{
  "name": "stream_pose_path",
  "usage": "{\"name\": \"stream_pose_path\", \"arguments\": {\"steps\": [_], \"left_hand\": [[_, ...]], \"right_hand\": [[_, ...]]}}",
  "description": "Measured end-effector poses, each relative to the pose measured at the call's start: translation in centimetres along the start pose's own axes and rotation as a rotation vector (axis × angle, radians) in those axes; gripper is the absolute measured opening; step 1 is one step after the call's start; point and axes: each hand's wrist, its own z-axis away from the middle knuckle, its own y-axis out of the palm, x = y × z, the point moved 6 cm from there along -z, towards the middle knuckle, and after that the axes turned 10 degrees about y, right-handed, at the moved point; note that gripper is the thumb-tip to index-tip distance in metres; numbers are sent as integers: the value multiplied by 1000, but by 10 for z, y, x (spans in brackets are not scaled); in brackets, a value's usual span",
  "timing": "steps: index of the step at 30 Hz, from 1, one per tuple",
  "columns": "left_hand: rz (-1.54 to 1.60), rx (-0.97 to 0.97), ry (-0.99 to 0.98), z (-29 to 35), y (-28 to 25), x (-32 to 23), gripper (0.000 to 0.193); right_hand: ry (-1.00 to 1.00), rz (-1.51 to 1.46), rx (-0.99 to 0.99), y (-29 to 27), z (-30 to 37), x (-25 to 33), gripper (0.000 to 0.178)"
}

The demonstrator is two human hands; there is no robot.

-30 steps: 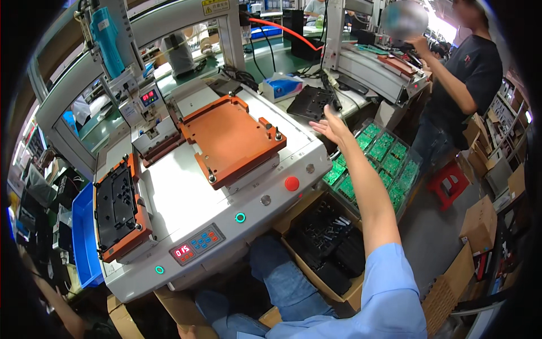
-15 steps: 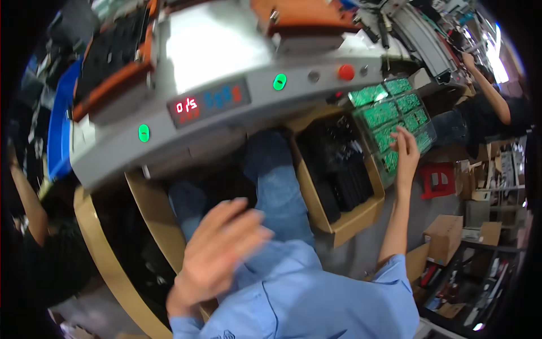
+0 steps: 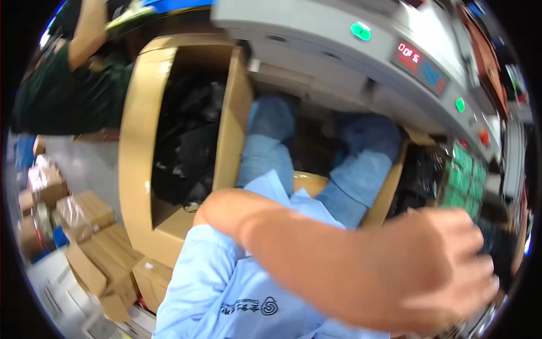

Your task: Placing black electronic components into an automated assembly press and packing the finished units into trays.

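My left forearm crosses in front of my blue shirt from left to right. At its end, my left hand (image 3: 446, 265) is blurred on the right side, back of the hand toward the view. Its fingers are smeared, and whether they hold anything cannot be made out. Beyond the hand lie green circuit boards (image 3: 464, 175) in a clear tray. Beside them, dark parts (image 3: 418, 172) fill a carton by my knee. My right hand is not in view.
A tall open carton (image 3: 138, 152) of black parts stands left of my legs. A grey machine front (image 3: 316, 42) with green buttons and a red display runs ahead. Cardboard boxes (image 3: 107, 260) are stacked at lower left. Another person's arm (image 3: 88, 34) shows at upper left.
The view has swung left, so the machine and circuit boards sit farther right. My left hand has moved across my body to the right. My right hand, earlier over the boards, has left view.
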Motion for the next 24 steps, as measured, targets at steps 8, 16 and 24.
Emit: {"name": "stream_pose_path", "arguments": {"steps": [8, 16, 24], "left_hand": [[-553, -228, -1034, 258, -183, 95, 23], [-854, -253, -1444, 524, -221, 98, 57], [-764, -313, -1462, 594, -261, 89, 47]], "right_hand": [[29, 403, 47, 51, 23, -14, 34], [31, 416, 69, 47, 5, 6, 34], [79, 395, -49, 19, 9, 68, 27]]}}
